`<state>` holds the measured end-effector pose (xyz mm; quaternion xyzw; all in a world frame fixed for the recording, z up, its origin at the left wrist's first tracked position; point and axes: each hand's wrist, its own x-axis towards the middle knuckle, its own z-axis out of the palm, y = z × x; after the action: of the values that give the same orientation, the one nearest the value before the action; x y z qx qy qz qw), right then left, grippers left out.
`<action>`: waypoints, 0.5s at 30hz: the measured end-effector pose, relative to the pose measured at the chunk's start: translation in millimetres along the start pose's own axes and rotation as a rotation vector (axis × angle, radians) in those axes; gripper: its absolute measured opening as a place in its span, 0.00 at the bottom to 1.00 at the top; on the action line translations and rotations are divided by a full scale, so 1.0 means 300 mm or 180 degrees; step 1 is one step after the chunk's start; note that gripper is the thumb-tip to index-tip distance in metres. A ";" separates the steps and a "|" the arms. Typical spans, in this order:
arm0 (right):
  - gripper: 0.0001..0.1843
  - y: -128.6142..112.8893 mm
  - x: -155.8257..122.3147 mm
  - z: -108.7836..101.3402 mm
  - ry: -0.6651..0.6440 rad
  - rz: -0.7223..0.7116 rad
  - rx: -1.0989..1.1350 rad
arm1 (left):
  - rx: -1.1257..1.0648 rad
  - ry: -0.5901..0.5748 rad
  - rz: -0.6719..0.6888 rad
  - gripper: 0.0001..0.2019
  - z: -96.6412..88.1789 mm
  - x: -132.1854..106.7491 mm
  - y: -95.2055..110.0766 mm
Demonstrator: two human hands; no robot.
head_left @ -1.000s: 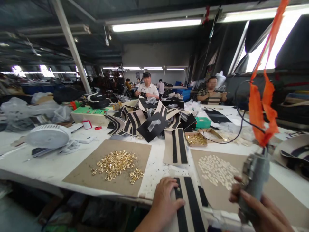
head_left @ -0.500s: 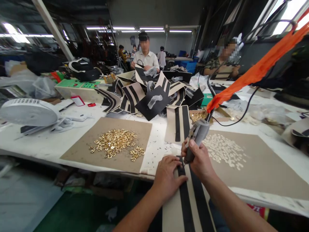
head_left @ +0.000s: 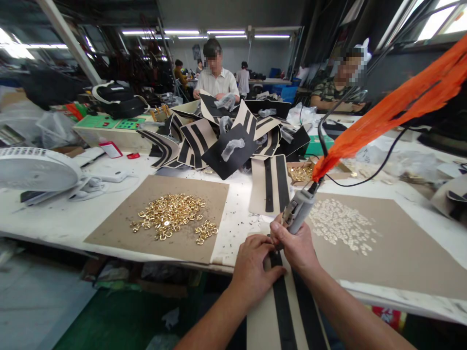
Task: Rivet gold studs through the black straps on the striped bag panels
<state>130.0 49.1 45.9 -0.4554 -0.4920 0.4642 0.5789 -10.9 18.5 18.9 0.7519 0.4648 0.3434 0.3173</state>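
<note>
right grip (head_left: pixel 296 243): grey tool (head_left: pixel 299 212) | left grip (head_left: pixel 255 267): striped panel (head_left: pixel 280 311) | writing unreadable

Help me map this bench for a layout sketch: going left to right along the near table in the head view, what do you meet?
White fan → gold metal rings → left hand → right hand holding the grey tool → pale small pieces.
</note>
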 end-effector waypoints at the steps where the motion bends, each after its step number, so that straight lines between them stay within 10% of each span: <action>1: 0.23 -0.004 0.000 0.001 -0.0008 0.0016 -0.0061 | 0.0014 -0.0017 -0.0017 0.27 -0.003 0.002 0.003; 9: 0.23 -0.001 -0.009 0.020 -0.0313 0.0116 -0.0511 | 0.0174 0.0028 0.0309 0.31 0.029 0.000 -0.069; 15: 0.25 0.044 0.009 0.024 -0.0645 -0.0013 -0.0538 | 0.0989 0.0450 -0.0004 0.14 0.115 0.017 -0.205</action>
<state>122.0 54.3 34.1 -0.4523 -0.5861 0.4635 0.4868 -10.9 40.4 -48.3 0.7656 0.5340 0.3192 0.1639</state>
